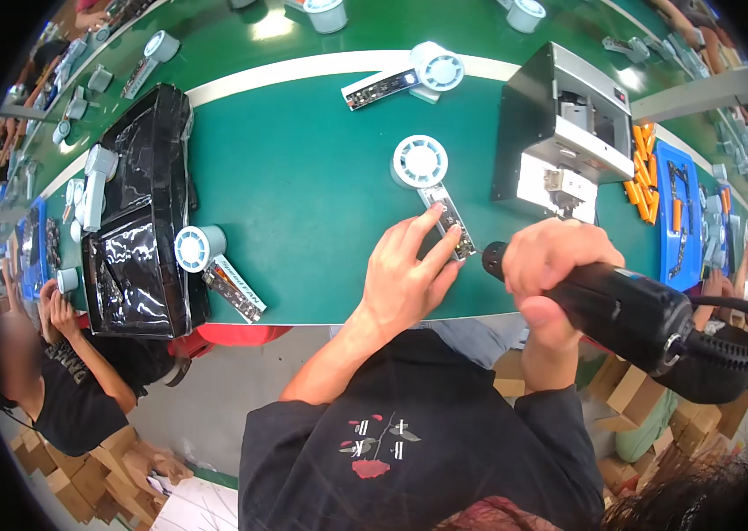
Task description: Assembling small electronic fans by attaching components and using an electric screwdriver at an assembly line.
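A pale blue handheld fan lies on the green table in front of me, its round head pointing away and its handle open, showing a circuit board. My left hand holds that handle near its lower end, fingertips on the board and thumb at the side. In my right hand is a black electric screwdriver, gripped around its body and tilted. Its tip points left, just beside the handle's end and apart from it. A cable leaves its rear end.
A black-and-silver machine stands at the right, near orange cylindrical cells and a blue tray. Black plastic-lined bins stand at the left. More fans lie around, one beside the bins and one farther back. A co-worker sits at the left.
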The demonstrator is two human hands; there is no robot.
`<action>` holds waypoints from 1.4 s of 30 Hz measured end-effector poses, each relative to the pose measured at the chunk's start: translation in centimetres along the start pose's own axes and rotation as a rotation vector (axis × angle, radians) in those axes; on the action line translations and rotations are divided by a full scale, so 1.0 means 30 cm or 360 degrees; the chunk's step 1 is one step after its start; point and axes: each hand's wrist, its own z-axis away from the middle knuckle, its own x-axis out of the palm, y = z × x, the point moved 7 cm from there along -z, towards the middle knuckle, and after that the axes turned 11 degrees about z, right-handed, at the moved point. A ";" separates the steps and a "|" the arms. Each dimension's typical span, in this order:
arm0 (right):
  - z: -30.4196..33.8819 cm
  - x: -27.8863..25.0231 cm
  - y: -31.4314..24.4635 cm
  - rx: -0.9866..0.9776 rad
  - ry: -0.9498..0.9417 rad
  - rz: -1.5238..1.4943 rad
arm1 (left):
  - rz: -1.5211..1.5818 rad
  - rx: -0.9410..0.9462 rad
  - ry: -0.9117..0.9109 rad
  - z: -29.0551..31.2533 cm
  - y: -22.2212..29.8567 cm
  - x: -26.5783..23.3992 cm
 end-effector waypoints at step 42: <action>-0.239 0.100 0.070 0.0149 0.0477 0.0054 | -0.0043 0.0065 -0.0014 0.018 0.016 -0.002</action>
